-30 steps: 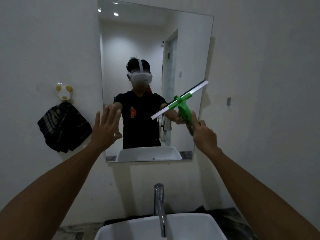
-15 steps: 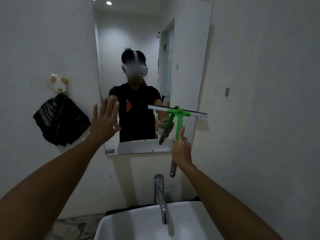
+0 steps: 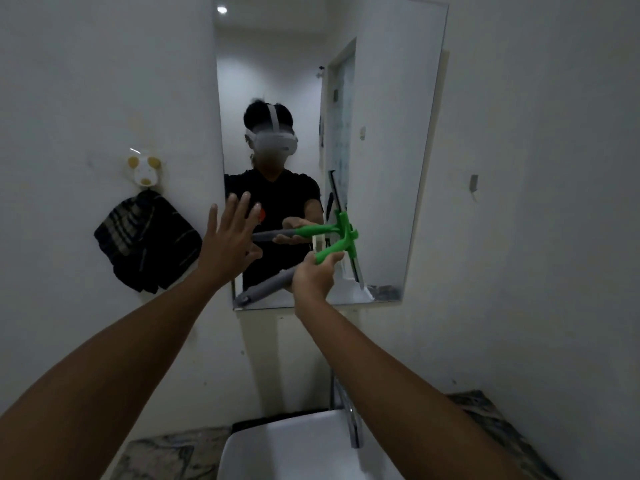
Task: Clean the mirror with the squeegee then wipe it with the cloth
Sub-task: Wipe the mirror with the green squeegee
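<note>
left hand (image 3: 231, 242): raised, fingers spread | right hand (image 3: 313, 279): fist closed

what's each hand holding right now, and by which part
The right hand grips the squeegee by its handle, where green meets grey. The left hand is open and holds nothing.

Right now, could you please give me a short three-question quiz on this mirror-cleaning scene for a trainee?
1. True or false: the right hand grips the squeegee.
2. Where is the dark cloth? A) in the left hand B) hanging on the wall left of the mirror C) in the sink
3. Fill in: the left hand is open, fingers spread, and holds ______.

Key: 1 true. 2 B, it hangs below a small wall hook. 3 nothing.
</note>
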